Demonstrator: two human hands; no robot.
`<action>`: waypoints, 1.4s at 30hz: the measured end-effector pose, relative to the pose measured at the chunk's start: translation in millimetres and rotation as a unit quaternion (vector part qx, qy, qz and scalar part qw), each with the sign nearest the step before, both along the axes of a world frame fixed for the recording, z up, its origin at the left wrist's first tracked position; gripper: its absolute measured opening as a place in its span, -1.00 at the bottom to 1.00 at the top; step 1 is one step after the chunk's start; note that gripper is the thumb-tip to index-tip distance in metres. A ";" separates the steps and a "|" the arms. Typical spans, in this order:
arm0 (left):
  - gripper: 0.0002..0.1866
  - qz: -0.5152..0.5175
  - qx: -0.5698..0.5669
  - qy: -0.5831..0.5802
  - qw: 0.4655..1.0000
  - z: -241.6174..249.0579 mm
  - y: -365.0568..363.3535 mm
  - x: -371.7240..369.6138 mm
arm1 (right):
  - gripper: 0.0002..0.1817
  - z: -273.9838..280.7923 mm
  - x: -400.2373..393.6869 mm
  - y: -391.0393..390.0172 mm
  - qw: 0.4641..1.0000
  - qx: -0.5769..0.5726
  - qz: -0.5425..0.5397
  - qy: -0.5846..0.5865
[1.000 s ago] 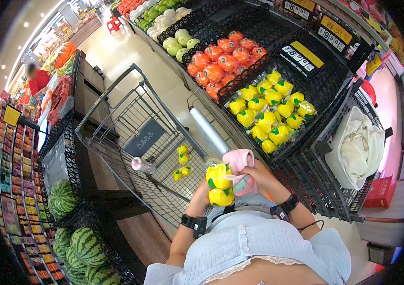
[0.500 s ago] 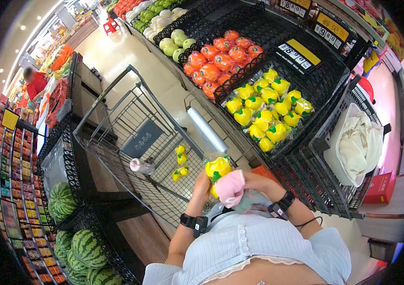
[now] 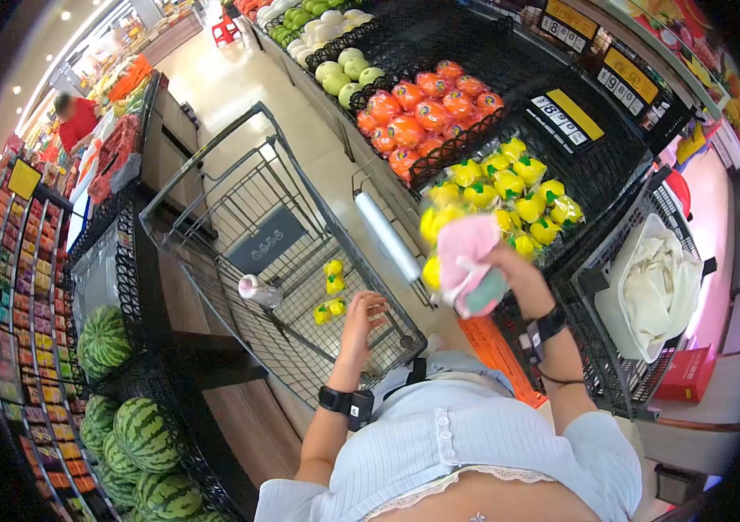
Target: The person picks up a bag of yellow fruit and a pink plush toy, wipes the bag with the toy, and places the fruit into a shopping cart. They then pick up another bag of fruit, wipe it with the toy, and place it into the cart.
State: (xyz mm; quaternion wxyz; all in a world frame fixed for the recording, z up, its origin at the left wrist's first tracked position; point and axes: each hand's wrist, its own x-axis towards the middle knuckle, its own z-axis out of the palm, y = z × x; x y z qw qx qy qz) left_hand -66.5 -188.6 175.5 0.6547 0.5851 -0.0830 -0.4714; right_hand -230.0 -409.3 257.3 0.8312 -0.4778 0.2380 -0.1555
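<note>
My right hand is closed around a bunched pink cloth with a grey-green part at its lower end. Behind the cloth is a blurred pack of yellow fruit in clear wrap, which appears to be in the same grasp; the cloth hides much of it. Fingers apart and nothing in it, my left hand is over the near end of the shopping cart. Inside the cart lie two small packs of yellow fruit and a whitish, pink-topped bottle-like item.
Wrapped yellow fruit and orange-red fruit fill black display trays ahead. A roll of clear bags hangs at the stand's edge. Watermelons are at left, a white bin with cloth at right. A person in red stands far left.
My left hand has let go of the yellow fruit pack and opened. My right hand has moved forward and right, toward the yellow fruit display, with the pink cloth and the pack.
</note>
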 end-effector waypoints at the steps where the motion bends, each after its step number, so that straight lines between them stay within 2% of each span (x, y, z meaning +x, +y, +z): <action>1: -0.78 0.000 -0.001 0.007 1.000 -2.8 5.7 2.0 | -0.30 7.1 3.7 -17.2 0.999 -0.052 -0.011 -0.008; 4: -0.77 0.027 0.020 0.011 0.999 -12.1 19.5 2.4 | -0.41 47.1 27.3 -55.3 0.971 -0.233 -0.042 0.022; 6: -0.77 0.053 0.034 0.018 0.998 -16.2 28.7 2.4 | -0.53 52.2 39.5 -91.5 0.917 -0.389 -0.041 0.075; 9: -0.79 0.092 0.024 0.045 0.994 -24.5 41.1 1.0 | -0.60 50.0 62.3 -137.5 0.913 -0.391 0.034 0.113; 13: -0.81 0.116 0.022 0.063 0.991 -33.0 53.6 -1.2 | -0.69 46.4 80.3 -155.2 0.916 -0.324 0.162 0.171; 16: -0.82 0.142 0.030 0.074 0.987 -35.1 61.0 -5.3 | -0.65 9.0 87.9 -178.3 0.919 -0.213 0.235 0.234; 17: -0.82 0.150 0.030 0.078 0.985 -36.1 64.3 -6.9 | -0.74 -15.2 70.8 -165.0 0.966 -0.199 0.109 0.126; 20: -0.82 0.169 0.032 0.077 0.982 -36.2 68.4 -6.9 | -0.84 -25.8 62.2 -146.9 0.967 -0.236 0.059 0.077; 21: -0.83 0.176 0.038 0.073 0.981 -33.5 69.8 -7.7 | -0.86 -35.9 66.9 -156.4 0.945 -0.319 0.068 0.037; 24: -0.83 0.187 0.041 0.067 0.979 -37.3 75.1 -8.1 | -0.86 -68.1 74.2 -193.2 0.943 -0.322 0.076 0.044; 26: -0.82 0.192 0.036 0.066 0.978 -40.0 77.6 -6.8 | -0.76 -63.7 87.2 -211.0 0.928 -0.273 0.150 0.203; 29: -0.80 0.198 0.036 0.073 0.977 -45.8 83.0 -5.6 | -0.73 -25.6 88.9 -181.1 0.915 -0.282 0.212 0.196; 32: -0.76 0.188 0.044 0.080 0.978 -61.9 83.3 4.3 | -0.53 -29.4 88.6 -176.1 0.850 -0.397 0.225 0.262; 36: -0.72 0.206 0.044 0.122 0.970 -73.2 82.6 8.5 | -0.62 -34.8 92.7 -174.8 0.816 -0.488 0.215 0.222; 37: -0.71 0.208 0.037 0.149 0.966 -79.5 82.1 11.6 | -0.66 -47.5 99.3 -180.5 0.810 -0.474 0.197 0.284; 38: -0.71 0.210 0.028 0.174 0.962 -86.2 79.9 15.7 | -0.66 -58.2 96.2 -187.0 0.773 -0.556 0.137 0.273; 40: -0.66 0.208 0.030 0.199 0.957 -103.1 80.2 22.0 | -0.65 -43.9 93.4 -153.8 0.669 -0.702 0.016 0.244; 42: -0.65 0.212 0.038 0.218 0.952 -116.1 78.8 27.1 | -0.58 -8.6 89.5 -114.8 0.694 -0.702 0.002 0.157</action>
